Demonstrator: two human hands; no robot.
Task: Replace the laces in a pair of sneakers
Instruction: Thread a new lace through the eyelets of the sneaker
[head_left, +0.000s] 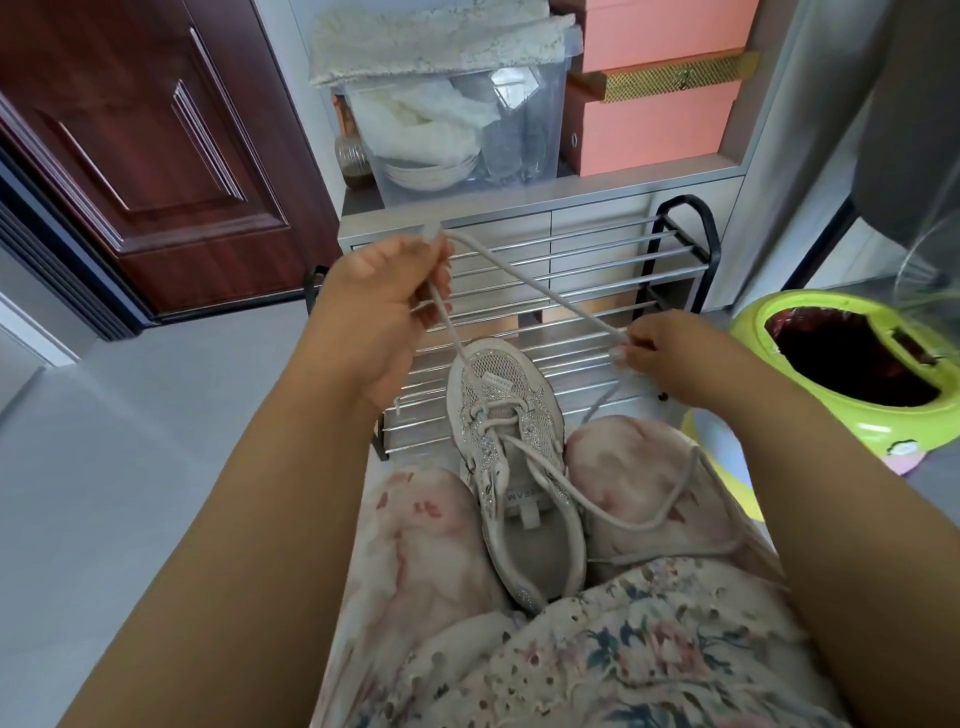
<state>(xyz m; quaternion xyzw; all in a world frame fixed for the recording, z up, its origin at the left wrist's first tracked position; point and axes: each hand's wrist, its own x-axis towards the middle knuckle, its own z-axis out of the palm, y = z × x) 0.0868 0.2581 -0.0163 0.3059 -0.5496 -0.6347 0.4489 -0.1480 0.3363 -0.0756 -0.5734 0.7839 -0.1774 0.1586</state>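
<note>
Both bare forearms reach forward from the lower corners, the left one rising higher and further in. The left hand (387, 306) is raised, back toward the camera, fingers curled round the lace (524, 275), pinching it near its tip. The right hand (670, 353) sits lower and to the right, knuckles up, fingertips pinching the same lace. The hands are well apart, the lace stretched taut between them
</note>
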